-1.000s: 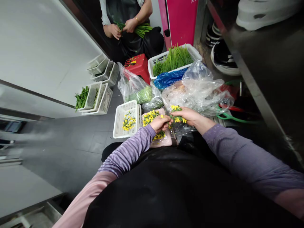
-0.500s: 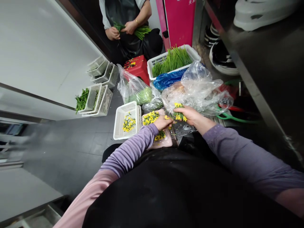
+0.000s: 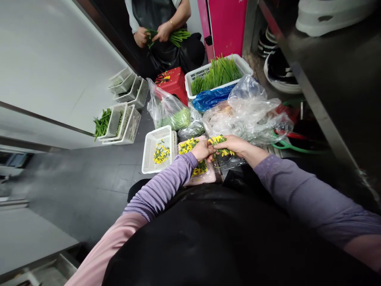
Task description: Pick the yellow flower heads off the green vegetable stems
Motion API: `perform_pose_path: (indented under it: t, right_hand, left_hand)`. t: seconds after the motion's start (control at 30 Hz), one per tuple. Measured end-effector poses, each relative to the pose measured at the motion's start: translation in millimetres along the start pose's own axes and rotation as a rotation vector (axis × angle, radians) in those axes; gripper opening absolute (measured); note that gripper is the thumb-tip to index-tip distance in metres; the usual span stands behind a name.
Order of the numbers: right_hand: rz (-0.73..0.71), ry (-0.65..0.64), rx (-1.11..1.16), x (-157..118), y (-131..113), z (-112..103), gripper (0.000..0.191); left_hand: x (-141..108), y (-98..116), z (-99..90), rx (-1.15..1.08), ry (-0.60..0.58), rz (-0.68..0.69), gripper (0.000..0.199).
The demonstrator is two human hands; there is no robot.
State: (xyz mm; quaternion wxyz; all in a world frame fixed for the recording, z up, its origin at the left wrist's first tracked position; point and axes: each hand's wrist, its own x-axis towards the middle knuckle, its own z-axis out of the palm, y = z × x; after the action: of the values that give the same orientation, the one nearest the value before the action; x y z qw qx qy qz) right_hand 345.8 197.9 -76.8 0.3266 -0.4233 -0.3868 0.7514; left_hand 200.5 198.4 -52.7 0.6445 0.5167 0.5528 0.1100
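A bunch of yellow flowers with green stems (image 3: 218, 140) is in my right hand (image 3: 233, 145), whose fingers wrap round it. My left hand (image 3: 202, 151) meets it at the left end of the bunch, fingers pressed together; what they pinch is too small to make out. Under my left hand lies a pink tray (image 3: 205, 178) with more yellow flowers (image 3: 188, 146) in it. Just left of the tray, a white basket (image 3: 147, 155) holds a small heap of yellow flowers (image 3: 161, 154).
Beyond my hands lie clear plastic bags (image 3: 250, 115), a bagged green vegetable (image 3: 180, 119), a red box (image 3: 175, 81) and a white basket of green stalks (image 3: 189, 85). Another person's hands (image 3: 162, 32) hold green stems. Stacked baskets (image 3: 132, 125) stand left; a metal shelf (image 3: 315, 107) is right.
My right hand has moved slightly left with the bunch, and my left hand now touches it. The other person's left-side hand has shifted slightly upward on the stems.
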Motion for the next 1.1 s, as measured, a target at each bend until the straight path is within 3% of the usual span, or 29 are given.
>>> perform_pose_path:
  t: [0.23,0.5,0.63,0.73,0.83,0.93,1.0,1.1]
  right_hand:
    - [0.052,0.153,0.162,5,-2,-9,0.017]
    - [0.159,0.013,0.302,0,-11,-6,0.002]
    - [0.196,-0.029,0.327,2,-12,-9,0.006]
    - [0.185,0.007,0.336,4,-14,-13,0.004]
    - [0.118,0.099,0.343,4,-18,-17,0.002]
    - [0.06,0.185,0.364,2,-22,-19,0.006]
    - [0.05,0.198,0.366,0,-24,-19,0.011]
    - [0.065,0.166,0.352,-1,-22,-14,0.016]
  left_hand:
    - [-10,-6,-3.7,-0.255,-0.057,0.032,0.017]
    - [-13,-4,5.0,-0.287,0.017,0.139,0.009]
    - [-9,2,6.5,-0.187,0.018,0.205,0.009]
    - [2,-1,2.5,0.048,0.036,0.195,0.021]
    - [13,-15,-6.0,0.527,0.107,0.19,0.03]
    - [18,-43,-14.6,1.01,0.234,0.204,0.024]
    - [17,-66,-18.9,1.192,0.192,0.161,0.024]
    - [13,-100,-24.1,1.294,-0.005,0.165,0.032]
